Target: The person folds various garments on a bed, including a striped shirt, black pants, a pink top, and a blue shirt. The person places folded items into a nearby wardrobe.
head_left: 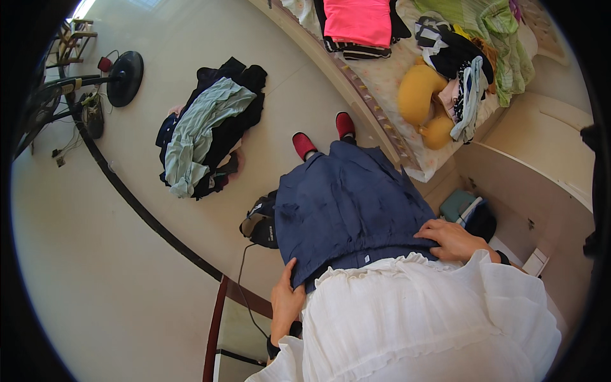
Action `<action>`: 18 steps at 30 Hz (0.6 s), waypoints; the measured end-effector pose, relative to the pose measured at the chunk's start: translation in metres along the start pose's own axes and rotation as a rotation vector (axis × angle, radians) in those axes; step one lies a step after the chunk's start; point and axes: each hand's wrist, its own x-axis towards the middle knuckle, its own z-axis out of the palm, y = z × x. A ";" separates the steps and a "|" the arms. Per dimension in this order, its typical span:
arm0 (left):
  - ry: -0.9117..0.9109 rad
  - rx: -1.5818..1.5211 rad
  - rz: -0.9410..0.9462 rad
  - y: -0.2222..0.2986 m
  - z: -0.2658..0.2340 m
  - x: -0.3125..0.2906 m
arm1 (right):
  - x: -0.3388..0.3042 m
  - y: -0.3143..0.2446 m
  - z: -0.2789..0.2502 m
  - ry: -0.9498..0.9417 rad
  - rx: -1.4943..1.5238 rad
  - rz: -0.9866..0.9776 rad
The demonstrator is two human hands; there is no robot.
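A dark blue garment with a gathered waistband (347,204) hangs spread out in front of my white top (420,312). A small pale tag shows inside its upper edge. My left hand (287,299) grips the waistband at its left end, thumb on the near side. At the right end, the fingers of my right hand (452,240) are closed on the same edge. The cloth falls away toward my red shoes (304,145); its lower part hides most of my legs.
On the floor ahead lies a heap of dark and pale green clothes (203,130). A bed edge (366,83) runs along the right, bearing folded clothes (358,22) and a yellow cushion (420,94). A black bag (261,219), a fan base (125,78) and an open cabinet (541,197) stand around.
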 end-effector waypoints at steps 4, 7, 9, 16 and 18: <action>0.144 -0.126 0.009 0.003 0.004 0.002 | 0.001 0.001 -0.002 0.022 -0.044 -0.007; 0.273 -0.128 0.014 0.003 0.010 0.004 | 0.000 0.001 -0.002 0.069 -0.074 -0.022; 0.351 -0.166 0.026 0.004 0.014 0.006 | 0.000 0.002 -0.001 0.107 -0.124 -0.048; 0.223 -1.043 0.080 0.030 0.010 0.032 | 0.015 0.007 0.002 0.594 -0.023 -0.200; 0.013 -1.193 0.066 0.037 0.000 0.041 | 0.025 0.009 0.001 0.715 0.182 -0.179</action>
